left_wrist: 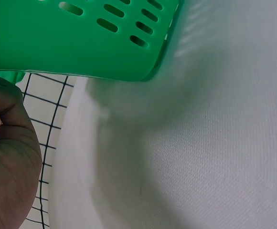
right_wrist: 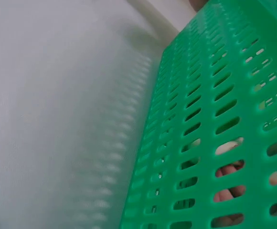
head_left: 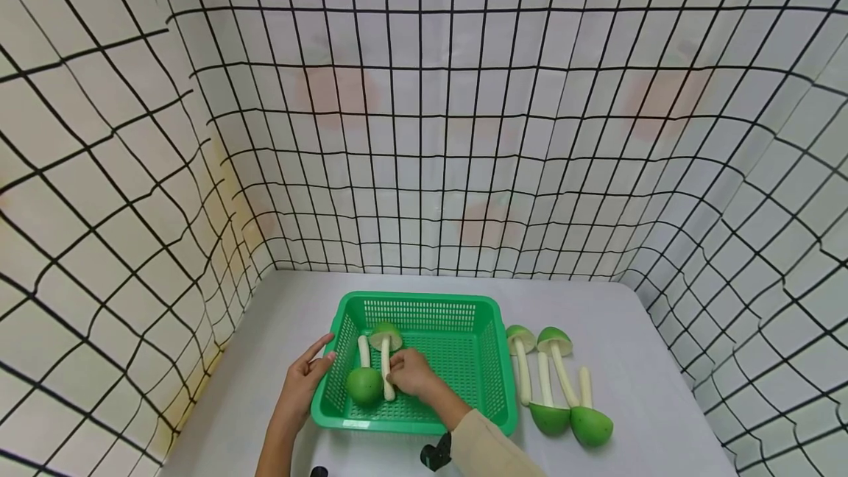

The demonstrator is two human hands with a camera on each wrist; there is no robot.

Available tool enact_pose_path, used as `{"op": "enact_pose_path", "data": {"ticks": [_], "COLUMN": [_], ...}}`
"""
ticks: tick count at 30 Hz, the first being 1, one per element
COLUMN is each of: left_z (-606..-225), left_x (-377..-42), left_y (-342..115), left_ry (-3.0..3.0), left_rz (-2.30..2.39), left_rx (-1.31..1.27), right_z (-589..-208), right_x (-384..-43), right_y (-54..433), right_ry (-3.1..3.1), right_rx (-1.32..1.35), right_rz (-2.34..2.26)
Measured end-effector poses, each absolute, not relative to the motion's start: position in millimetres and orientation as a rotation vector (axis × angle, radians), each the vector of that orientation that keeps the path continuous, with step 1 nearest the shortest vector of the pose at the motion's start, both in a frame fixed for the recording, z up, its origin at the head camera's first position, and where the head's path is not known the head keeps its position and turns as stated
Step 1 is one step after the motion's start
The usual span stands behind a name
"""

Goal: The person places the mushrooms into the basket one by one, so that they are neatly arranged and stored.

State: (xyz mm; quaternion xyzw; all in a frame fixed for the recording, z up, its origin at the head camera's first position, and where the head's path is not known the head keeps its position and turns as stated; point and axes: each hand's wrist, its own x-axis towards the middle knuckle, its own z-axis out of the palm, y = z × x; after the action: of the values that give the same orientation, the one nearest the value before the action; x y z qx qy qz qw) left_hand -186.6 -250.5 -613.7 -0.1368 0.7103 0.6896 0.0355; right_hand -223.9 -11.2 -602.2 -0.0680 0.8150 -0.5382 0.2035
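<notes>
A green plastic basket (head_left: 457,429) stands on the white table, and two toy mushrooms with green caps lie inside it at the left. My right hand (head_left: 414,374) reaches in over the near rim and pinches the pale stem of one mushroom (head_left: 386,359), whose cap points away from me. Beside it the other mushroom (head_left: 364,386) lies with its cap towards me. My left hand (head_left: 301,389) holds the basket's left rim; its thumb bends near the rim in the left wrist view. Through the slots in the right wrist view, fingertips (right_wrist: 229,193) show beside a pale piece.
Several more green-capped mushrooms (head_left: 550,418) lie on the table (head_left: 636,359) just right of the basket, their caps facing both ways. Black wire mesh (head_left: 437,168) rises at the back and sides. A small dark object (head_left: 319,471) is at the bottom edge.
</notes>
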Motion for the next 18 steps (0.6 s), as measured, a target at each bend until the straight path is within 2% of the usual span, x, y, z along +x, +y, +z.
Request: {"op": "enact_pose_path", "data": {"ticks": [18], "left_z": [-613.9], "left_x": [-187.8], "left_y": [-249.8], "left_ry": [2.152], "left_rz": [2.131], "left_rx": [-0.442], "right_z": [-607.9], "right_x": [-222.0], "right_y": [-10.4], "right_ry": [2.167], "right_rx": [-0.252], "right_rz": [-1.535]}}
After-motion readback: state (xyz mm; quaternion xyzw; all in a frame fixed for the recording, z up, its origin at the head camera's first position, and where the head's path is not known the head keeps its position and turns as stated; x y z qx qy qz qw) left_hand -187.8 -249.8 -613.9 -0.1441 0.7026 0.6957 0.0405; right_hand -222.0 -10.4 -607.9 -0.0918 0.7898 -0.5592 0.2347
